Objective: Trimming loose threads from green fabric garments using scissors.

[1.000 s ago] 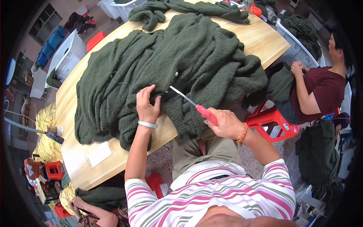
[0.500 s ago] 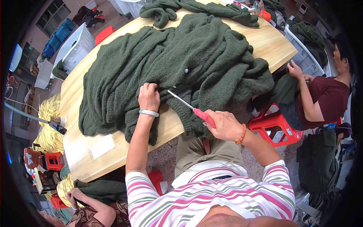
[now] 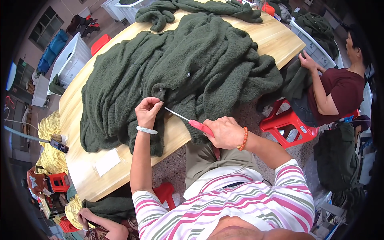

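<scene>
Workshop setting: long pale wooden table [image 3: 276, 38], curved by the lens, on a speckled floor.

Item 1: dark green fleecy knit garment [image 3: 188, 68], heaped across the middle of the table, its near edge hanging over the table's front side.

Item 2: left hand [image 3: 147, 112], white bangle at the wrist, fingertips pinched on the garment's edge just above the table's rim.

Item 3: right hand [image 3: 224, 132], orange bead bracelet at the wrist, closed around the red handle of a slim metal-tipped tool [image 3: 188, 121]; the tip points at the pinched spot, close to the left fingertips.

Item 4: second dark green knit [image 3: 192, 10], at the table's far end.

Item 5: white paper slip [image 3: 107, 162], flat on the table's near left corner.

Item 6: red plastic stool [image 3: 290, 124], right of the table, with a seated person in a maroon shirt [image 3: 340, 88] handling more green fabric.
</scene>
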`<state>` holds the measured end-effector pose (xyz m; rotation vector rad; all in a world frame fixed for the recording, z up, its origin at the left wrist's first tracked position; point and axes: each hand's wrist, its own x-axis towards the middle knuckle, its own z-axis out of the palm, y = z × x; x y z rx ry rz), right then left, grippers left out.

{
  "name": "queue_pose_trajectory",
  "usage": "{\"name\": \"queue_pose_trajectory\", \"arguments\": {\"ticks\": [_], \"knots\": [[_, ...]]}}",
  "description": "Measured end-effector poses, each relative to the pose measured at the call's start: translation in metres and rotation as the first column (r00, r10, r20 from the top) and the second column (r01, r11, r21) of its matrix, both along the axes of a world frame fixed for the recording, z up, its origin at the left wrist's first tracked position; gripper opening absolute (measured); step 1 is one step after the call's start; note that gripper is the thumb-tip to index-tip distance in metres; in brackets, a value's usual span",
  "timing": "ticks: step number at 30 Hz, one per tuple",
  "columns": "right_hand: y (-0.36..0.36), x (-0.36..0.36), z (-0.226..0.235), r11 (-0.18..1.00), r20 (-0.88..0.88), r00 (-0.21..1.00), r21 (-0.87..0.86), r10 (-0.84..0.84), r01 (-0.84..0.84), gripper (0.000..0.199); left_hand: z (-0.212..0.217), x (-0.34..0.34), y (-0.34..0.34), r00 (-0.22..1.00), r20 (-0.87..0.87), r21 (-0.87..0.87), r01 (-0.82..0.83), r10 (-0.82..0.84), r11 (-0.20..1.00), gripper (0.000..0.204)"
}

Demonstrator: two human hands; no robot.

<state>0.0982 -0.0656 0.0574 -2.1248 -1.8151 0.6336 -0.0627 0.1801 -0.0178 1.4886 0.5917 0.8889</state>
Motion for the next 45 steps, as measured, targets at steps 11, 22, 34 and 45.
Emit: {"name": "queue_pose_trajectory", "arguments": {"ticks": [11, 22, 34, 45], "knots": [[-0.030, 0.024, -0.014, 0.966, -0.202, 0.979, 0.240, -0.042, 0.091, 0.025, 0.026, 0.016, -0.059, 0.913, -0.237, 0.698, -0.079, 0.333, 0.712, 0.047], [-0.093, 0.067, -0.016, 0.896, -0.479, 0.831, 0.180, -0.282, 0.407, 0.033, 0.016, 0.025, -0.110, 0.843, -0.529, 0.364, 0.331, -0.099, 0.871, 0.031], [-0.108, 0.079, -0.025, 0.845, -0.568, 0.778, 0.249, -0.268, 0.473, 0.025, 0.019, 0.041, -0.026, 0.695, -0.453, 0.849, 0.146, 0.558, 0.507, 0.026], [-0.121, 0.077, -0.022, 0.813, -0.570, 0.773, 0.289, -0.278, 0.506, 0.027, 0.128, 0.048, -0.041, 0.869, -0.338, 0.834, 0.100, 0.361, 0.542, 0.042]]}}
